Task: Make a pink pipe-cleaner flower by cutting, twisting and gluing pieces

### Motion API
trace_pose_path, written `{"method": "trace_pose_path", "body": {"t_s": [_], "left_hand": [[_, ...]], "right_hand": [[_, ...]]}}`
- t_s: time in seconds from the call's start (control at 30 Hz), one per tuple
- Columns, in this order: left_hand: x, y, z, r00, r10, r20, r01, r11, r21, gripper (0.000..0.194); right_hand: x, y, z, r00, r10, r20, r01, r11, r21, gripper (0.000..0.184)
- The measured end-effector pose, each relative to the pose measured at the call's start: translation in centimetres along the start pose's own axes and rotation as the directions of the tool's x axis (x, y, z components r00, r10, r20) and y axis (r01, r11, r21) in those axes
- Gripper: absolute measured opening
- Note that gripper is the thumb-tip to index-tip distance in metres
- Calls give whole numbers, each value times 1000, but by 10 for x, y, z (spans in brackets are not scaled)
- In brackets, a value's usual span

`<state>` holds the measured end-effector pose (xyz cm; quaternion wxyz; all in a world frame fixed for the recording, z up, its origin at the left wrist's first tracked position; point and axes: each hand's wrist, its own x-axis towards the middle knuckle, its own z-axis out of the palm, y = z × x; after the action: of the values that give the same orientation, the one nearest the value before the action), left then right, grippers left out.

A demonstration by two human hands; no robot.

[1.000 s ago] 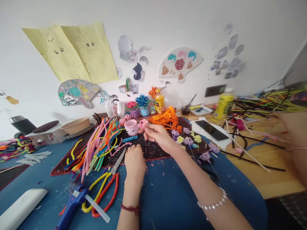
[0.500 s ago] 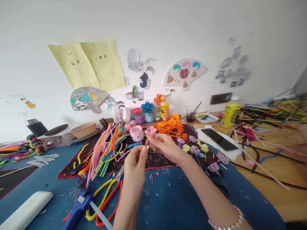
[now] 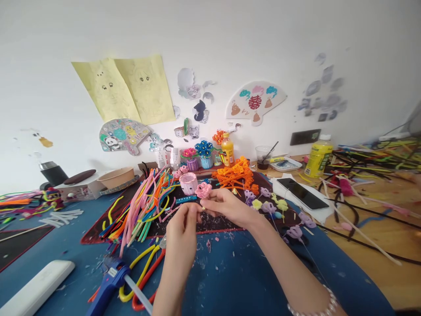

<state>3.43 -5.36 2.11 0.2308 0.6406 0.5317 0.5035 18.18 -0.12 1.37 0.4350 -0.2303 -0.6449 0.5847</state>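
Note:
A pink pipe-cleaner flower [image 3: 203, 190] is up at the fingertips of my right hand [image 3: 226, 206], whose fingers are closed on it. Close beside it, my left hand [image 3: 184, 221] is pinched, its thumb and index finger near a tiny pale yellow bit [image 3: 203, 208] under the flower. Whether the left fingers hold part of the stem is hidden. Just behind the flower stands a pink pipe-cleaner pot [image 3: 188, 183]. Red-handled scissors [image 3: 148, 281] lie partly covered by my left forearm.
A bundle of coloured pipe cleaners [image 3: 141, 206] lies left of my hands, above a blue glue gun [image 3: 112, 281]. Orange pipe-cleaner flowers [image 3: 235, 174] and purple ones [image 3: 269, 207] lie to the right, near a phone [image 3: 301, 193]. A juice bottle [image 3: 227, 150] stands behind.
The pink flower has tilted and shifted slightly down and left, turning more towards me. Both hands have dropped a little and stay close together. The whole view has shifted slightly.

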Motion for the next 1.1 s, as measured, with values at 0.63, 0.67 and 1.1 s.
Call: {"method": "trace_pose_path", "body": {"t_s": [0.63, 0.67, 1.1], "left_hand": [[-15, -1, -1, 968, 114, -224, -97, 991, 87, 21], [-16, -1, -4, 969, 91, -229, -81, 995, 52, 22], [-25, 8, -35, 966, 174, -193, -133, 969, 208, 19]], "right_hand": [[-2, 0, 1, 996, -57, -70, 56, 998, -8, 39], [-2, 0, -1, 995, -69, -75, 68, 997, -27, 39], [-6, 5, -1, 949, 105, 299, -74, 991, -111, 30]]}}
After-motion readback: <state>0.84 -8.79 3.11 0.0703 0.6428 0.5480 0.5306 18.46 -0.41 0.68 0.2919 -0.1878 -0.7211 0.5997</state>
